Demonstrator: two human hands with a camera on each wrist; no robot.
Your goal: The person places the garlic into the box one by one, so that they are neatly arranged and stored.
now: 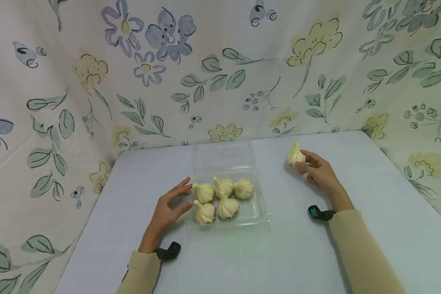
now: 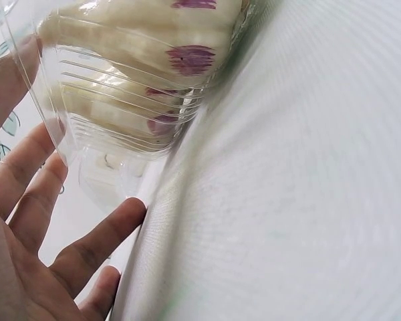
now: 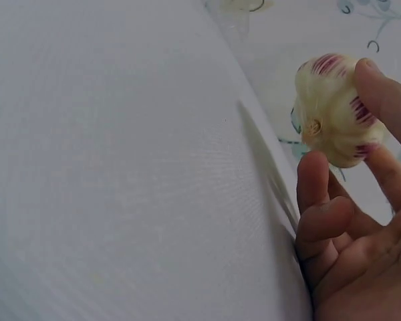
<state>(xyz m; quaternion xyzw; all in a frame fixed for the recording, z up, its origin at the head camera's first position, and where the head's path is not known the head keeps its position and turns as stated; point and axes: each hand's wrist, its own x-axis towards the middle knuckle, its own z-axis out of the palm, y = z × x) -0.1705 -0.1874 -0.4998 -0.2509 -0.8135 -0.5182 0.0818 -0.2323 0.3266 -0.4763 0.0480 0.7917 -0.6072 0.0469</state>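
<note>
My right hand (image 1: 321,173) pinches a garlic bulb (image 1: 295,157) between thumb and fingers, over the table right of the container. Its stem points up in the head view. In the right wrist view the bulb (image 3: 334,110) shows purple streaks and its root end. A clear plastic clamshell container (image 1: 255,210) lies with its lid folded back, holding several cream garlic bulbs (image 1: 228,207) in its left and middle part. At the container's left side, my left hand (image 1: 169,206) has spread, fairly straight fingers; thumb and fingertips touch the rim (image 2: 37,100) in the left wrist view.
A white-covered table (image 1: 286,253) carries everything. Behind and at both sides hangs a floral curtain (image 1: 220,102), close to the table's back edge. The transparent lid (image 1: 223,157) lies flat toward the back. Each wrist wears a small black camera (image 1: 169,250).
</note>
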